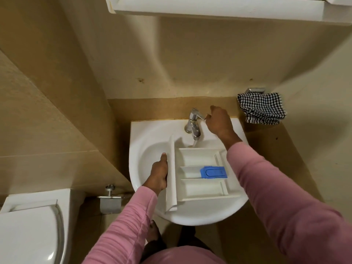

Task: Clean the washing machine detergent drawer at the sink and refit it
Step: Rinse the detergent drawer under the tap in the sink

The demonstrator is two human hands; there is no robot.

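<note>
The white detergent drawer (198,159) lies across the white sink (141,134), open side up, with a blue insert (213,172) in its middle compartment. My left hand (159,174) grips the drawer's front panel at the left. My right hand (218,120) is closed on the lever of the chrome tap (193,121) at the back of the sink. A thin stream of water runs from the spout onto the drawer's far edge.
A black-and-white checked cloth (262,107) hangs on a holder on the wall right of the sink. A toilet (28,225) stands at lower left, with a metal paper holder (110,201) beside it. A white cabinet (209,8) hangs overhead.
</note>
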